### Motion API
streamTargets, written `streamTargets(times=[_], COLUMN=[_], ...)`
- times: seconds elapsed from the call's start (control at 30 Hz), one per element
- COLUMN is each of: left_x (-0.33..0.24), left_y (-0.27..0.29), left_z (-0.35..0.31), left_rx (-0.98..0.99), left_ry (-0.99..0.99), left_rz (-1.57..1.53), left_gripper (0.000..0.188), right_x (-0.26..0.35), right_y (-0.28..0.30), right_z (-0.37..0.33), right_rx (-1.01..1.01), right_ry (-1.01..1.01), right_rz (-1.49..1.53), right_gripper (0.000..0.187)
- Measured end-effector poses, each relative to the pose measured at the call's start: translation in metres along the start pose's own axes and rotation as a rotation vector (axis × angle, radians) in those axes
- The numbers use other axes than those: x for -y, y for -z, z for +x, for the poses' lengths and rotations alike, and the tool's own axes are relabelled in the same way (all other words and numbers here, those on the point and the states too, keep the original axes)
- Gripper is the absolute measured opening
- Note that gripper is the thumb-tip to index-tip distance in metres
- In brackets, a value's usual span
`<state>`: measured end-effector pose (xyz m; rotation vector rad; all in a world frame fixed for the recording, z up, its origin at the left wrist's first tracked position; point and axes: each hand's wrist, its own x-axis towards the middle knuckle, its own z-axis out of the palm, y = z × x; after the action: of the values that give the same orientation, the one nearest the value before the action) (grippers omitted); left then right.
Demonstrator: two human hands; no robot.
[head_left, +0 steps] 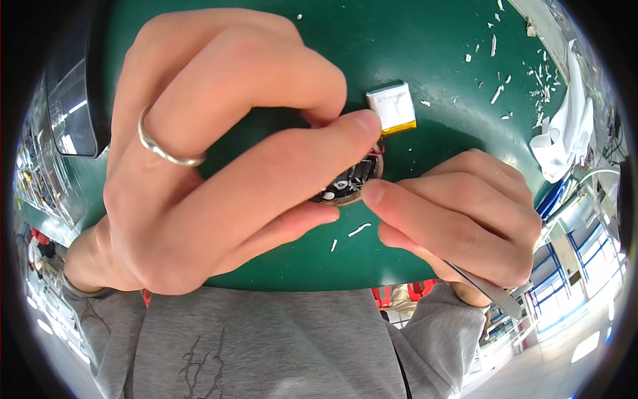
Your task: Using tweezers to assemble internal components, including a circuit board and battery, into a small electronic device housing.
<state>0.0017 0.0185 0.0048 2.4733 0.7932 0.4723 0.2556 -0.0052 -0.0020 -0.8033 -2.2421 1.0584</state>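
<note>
My left hand (219, 153), with a silver ring on one finger, is closed on a small round black electronic module (348, 187). Its fingers cover much of the module; a brown rim and shiny inner parts show between them. A silver pouch battery (392, 110) with a yellow edge strip lies just beyond the fingertips, and a thin red wire shows between it and the module. My right hand (465, 216) is closed around a slim, flat metal tool (490, 291), whose end sticks out below the palm. Its fingertips are at the module's right rim; the tool's working tip is hidden.
The green work surface (299, 256) carries scattered white scraps (495, 93), mostly at the far right. Crumpled white material (561, 143) lies by the right edge. A dark, screen-like object (73, 100) stands at the far left.
</note>
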Motion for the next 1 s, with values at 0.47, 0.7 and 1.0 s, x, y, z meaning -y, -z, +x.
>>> streamTargets(times=[0.47, 0.7, 1.0], left_x=[-0.002, 0.000, 0.001], left_y=[-0.005, -0.009, -0.009], left_z=[0.003, 0.003, 0.001], left_rx=[-0.043, -0.089, -0.117], left_ry=[0.000, -0.008, -0.005], left_rz=[-0.007, -0.017, -0.047], left_gripper=[0.050, 0.052, 0.053], right_x=[-0.001, 0.001, 0.000], right_y=[-0.003, -0.001, 0.000], right_z=[0.005, 0.007, 0.008], right_rx=[-0.065, -0.043, -0.057], right_ry=[-0.045, -0.088, -0.055], right_rz=[0.043, 0.034, 0.009], right_gripper=[0.026, 0.029, 0.027])
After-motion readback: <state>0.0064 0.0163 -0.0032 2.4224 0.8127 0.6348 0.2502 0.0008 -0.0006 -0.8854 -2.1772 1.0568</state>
